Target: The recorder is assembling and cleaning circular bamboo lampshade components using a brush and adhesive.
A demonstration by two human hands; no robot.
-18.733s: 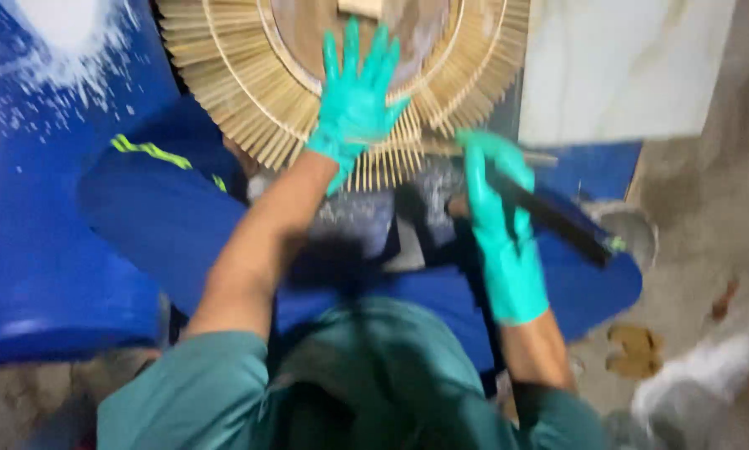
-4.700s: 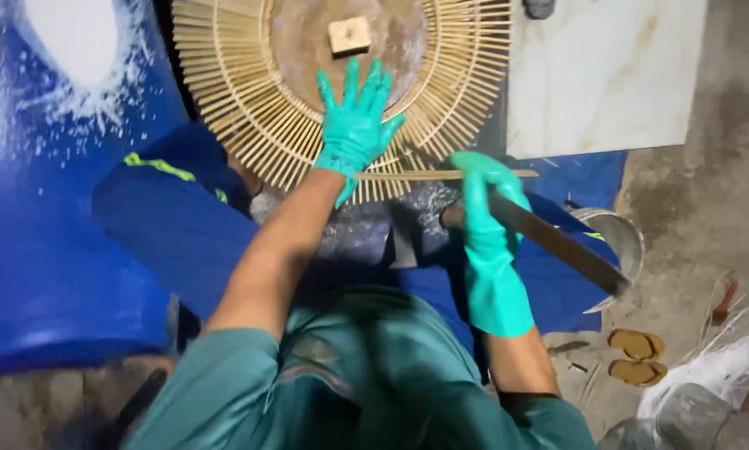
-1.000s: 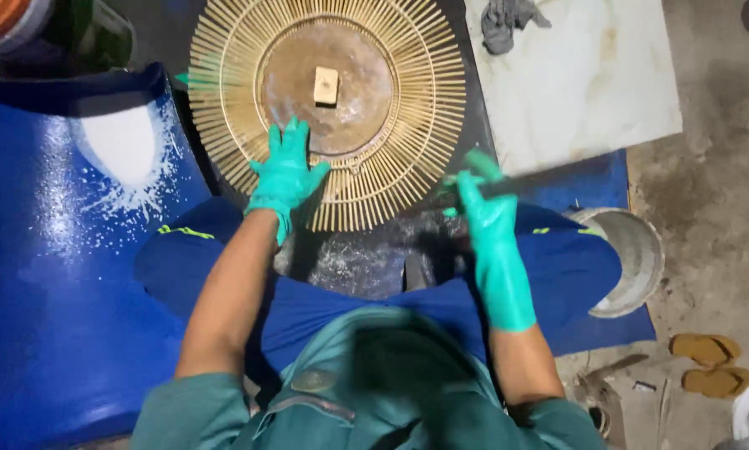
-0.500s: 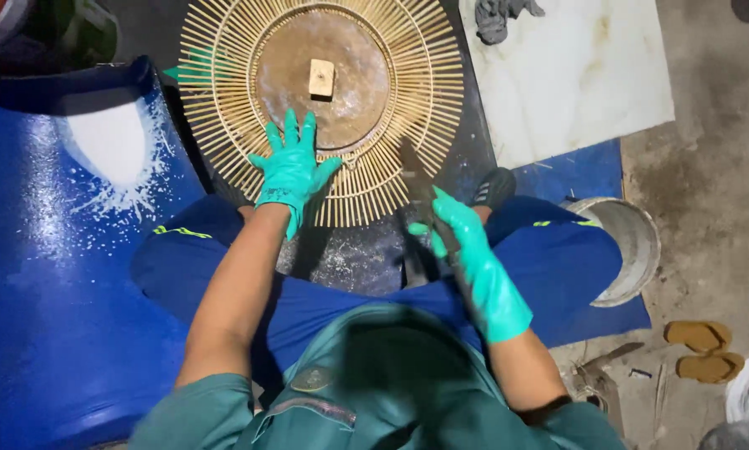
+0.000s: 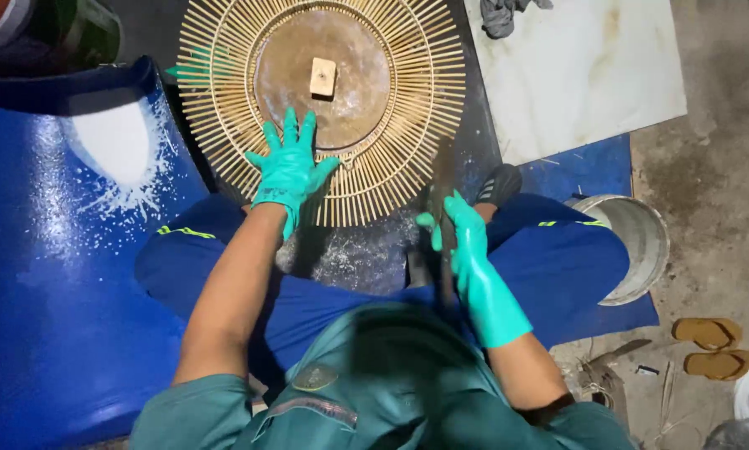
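A round sunburst frame of thin bamboo sticks (image 5: 408,100) lies flat on the floor in front of me. Its brown centre disc carries a small wooden block (image 5: 323,77). My left hand (image 5: 289,167), in a teal glove, presses flat with fingers spread on the frame's near rim. My right hand (image 5: 466,250), also gloved, is closed around a dark long-bladed knife (image 5: 439,187). The blurred blade points up towards the frame's lower right edge. My knees in blue trousers flank the work.
A white marble tile (image 5: 583,75) lies at the upper right with a grey cloth (image 5: 504,12) on its corner. A blue sheet (image 5: 49,275) dusted with white powder covers the left. A metal bowl (image 5: 637,246) and sandals (image 5: 708,333) sit at the right.
My right hand has swung the knife from pointing sideways to upright and drawn nearer the frame's lower right edge. My left hand stays pressed on the rim.
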